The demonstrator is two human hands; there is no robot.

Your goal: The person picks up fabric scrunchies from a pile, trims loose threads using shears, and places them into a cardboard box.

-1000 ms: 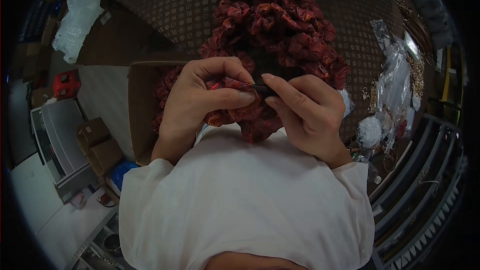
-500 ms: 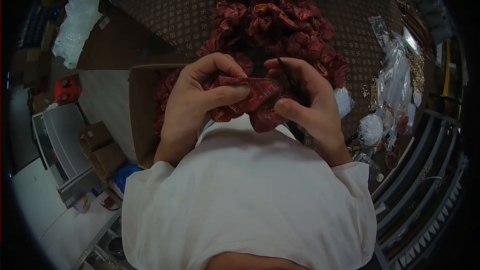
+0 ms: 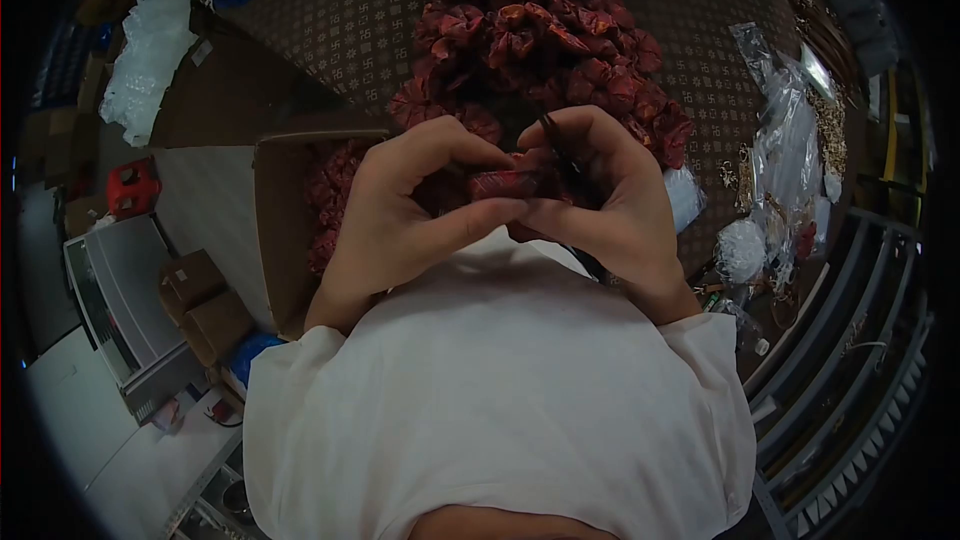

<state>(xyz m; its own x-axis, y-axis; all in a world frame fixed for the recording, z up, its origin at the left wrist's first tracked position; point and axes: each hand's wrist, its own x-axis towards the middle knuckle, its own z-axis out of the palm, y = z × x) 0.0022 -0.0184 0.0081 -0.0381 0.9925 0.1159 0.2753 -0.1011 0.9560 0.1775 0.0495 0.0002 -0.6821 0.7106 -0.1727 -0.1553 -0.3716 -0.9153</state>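
Between my hands, in front of my chest, is a small piece of red patterned cloth, gathered up and mostly hidden by the fingers. My left hand pinches its left side, thumb below and curled fingers above. From the right, my right hand grips the same cloth, its thumb tip meeting the left one. A thin dark strip or tool runs along the inside of the right fingers; I cannot tell which it is. Just beyond the hands lies a heap of bunched red cloth pieces.
A cardboard box holding more red cloth stands left of my arm. The heap rests on a brown patterned tablecloth. Clear plastic bags and gold-coloured chains lie at right, beside a grey metal rack. A red container is far left.
My hands have drawn together, and the thumb tips now meet. The cloth that hung spread between them is bunched and largely covered by the fingers.
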